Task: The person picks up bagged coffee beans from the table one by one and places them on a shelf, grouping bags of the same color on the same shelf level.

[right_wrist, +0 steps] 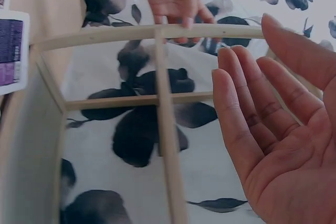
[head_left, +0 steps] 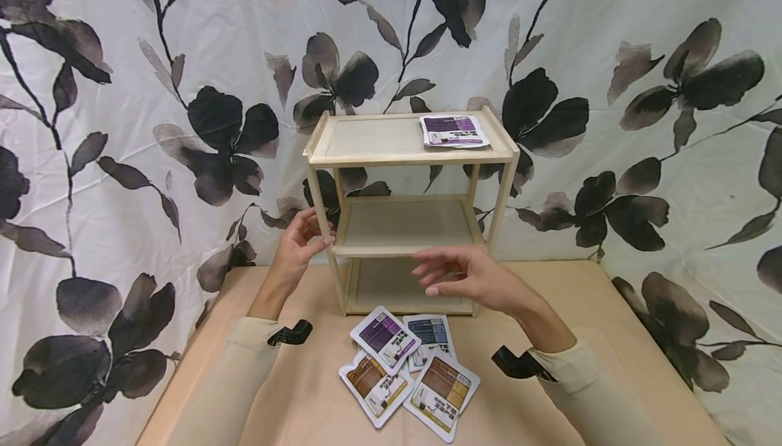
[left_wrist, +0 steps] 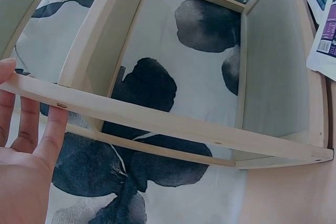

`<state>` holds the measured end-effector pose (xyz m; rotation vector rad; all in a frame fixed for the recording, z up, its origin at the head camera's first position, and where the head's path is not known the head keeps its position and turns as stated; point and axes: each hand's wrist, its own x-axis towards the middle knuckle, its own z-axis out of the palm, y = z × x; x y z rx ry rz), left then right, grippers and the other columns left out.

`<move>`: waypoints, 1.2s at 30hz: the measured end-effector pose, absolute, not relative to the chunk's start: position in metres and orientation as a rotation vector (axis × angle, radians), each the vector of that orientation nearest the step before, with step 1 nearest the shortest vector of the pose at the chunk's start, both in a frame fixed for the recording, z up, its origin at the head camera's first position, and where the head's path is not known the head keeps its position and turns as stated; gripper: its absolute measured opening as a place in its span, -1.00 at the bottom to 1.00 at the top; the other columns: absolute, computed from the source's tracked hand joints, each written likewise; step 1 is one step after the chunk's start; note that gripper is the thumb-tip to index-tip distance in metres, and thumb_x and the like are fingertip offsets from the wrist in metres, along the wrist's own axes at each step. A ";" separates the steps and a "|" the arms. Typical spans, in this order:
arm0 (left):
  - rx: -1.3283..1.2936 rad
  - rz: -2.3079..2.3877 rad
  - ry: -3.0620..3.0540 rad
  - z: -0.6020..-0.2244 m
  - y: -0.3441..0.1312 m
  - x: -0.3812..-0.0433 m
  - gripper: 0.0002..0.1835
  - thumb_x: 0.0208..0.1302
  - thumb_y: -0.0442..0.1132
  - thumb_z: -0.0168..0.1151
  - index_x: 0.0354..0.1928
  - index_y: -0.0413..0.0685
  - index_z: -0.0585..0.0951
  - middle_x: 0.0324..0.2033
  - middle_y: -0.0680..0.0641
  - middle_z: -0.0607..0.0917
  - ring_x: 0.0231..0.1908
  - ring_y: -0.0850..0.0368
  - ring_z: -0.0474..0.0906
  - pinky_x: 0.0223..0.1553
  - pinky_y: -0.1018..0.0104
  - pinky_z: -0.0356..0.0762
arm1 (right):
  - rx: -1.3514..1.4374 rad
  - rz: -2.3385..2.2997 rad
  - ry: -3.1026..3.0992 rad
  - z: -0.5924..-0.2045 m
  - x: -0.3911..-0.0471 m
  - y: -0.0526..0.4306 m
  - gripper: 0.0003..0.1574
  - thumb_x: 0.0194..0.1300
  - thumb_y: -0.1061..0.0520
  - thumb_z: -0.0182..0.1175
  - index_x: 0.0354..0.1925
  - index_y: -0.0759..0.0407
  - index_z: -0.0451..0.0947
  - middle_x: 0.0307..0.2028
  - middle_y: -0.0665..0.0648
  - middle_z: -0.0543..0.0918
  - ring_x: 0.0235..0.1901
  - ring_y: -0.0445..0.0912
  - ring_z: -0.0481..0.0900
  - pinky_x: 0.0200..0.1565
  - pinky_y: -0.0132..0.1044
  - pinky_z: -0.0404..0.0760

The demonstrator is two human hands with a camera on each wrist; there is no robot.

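Observation:
A small three-tier wooden shelf [head_left: 421,250] stands on the table. My left hand [head_left: 298,246] holds its left front post, thumb on the near side and fingers behind; in the left wrist view the post [left_wrist: 157,116] runs out from between thumb and fingers. My right hand [head_left: 479,276] hovers before the middle tier with fingers loosely bent, and its palm [right_wrist: 289,166] shows bare in the right wrist view. On the top tier, at the right, lies a purple-and-white packet [head_left: 453,132].
Several flat packets lie overlapping on the table in front of the shelf, among them a purple one [head_left: 386,339], a blue one [head_left: 430,339] and a brown one [head_left: 442,392]. A floral cloth [head_left: 391,39] hangs behind the table [head_left: 293,392].

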<state>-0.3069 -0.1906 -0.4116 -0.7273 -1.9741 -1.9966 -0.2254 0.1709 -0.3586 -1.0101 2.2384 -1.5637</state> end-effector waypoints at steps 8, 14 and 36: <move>-0.708 -1.997 -1.983 -0.410 -0.190 -0.307 -0.42 0.28 -0.55 0.27 0.31 -0.05 0.46 0.07 -0.49 0.48 0.04 -0.27 0.54 0.00 0.31 0.62 | -0.948 -1.599 2.184 -0.385 -0.231 0.165 -0.33 0.32 0.17 0.38 0.35 0.11 0.47 0.10 0.17 0.67 0.08 0.14 0.65 0.02 -0.21 0.68; -0.703 -1.993 -1.983 -0.410 -0.190 -0.307 -0.42 0.27 -0.55 0.28 0.31 -0.07 0.46 0.07 -0.51 0.47 0.05 -0.32 0.52 0.01 0.30 0.62 | -0.944 -1.622 2.161 -0.406 -0.235 0.160 -0.35 0.30 0.20 0.39 0.33 0.16 0.48 0.10 0.29 0.66 0.05 0.21 0.65 -0.02 -0.24 0.68; -0.696 -1.994 -1.994 -0.410 -0.189 -0.307 -0.42 0.28 -0.55 0.28 0.32 -0.07 0.45 0.06 -0.42 0.51 -0.01 0.05 0.59 0.02 0.30 0.60 | -0.911 -1.639 2.084 -0.469 -0.248 0.146 -0.21 0.26 0.27 0.40 0.41 0.10 0.40 0.17 0.35 0.60 0.13 0.36 0.57 0.12 -0.21 0.61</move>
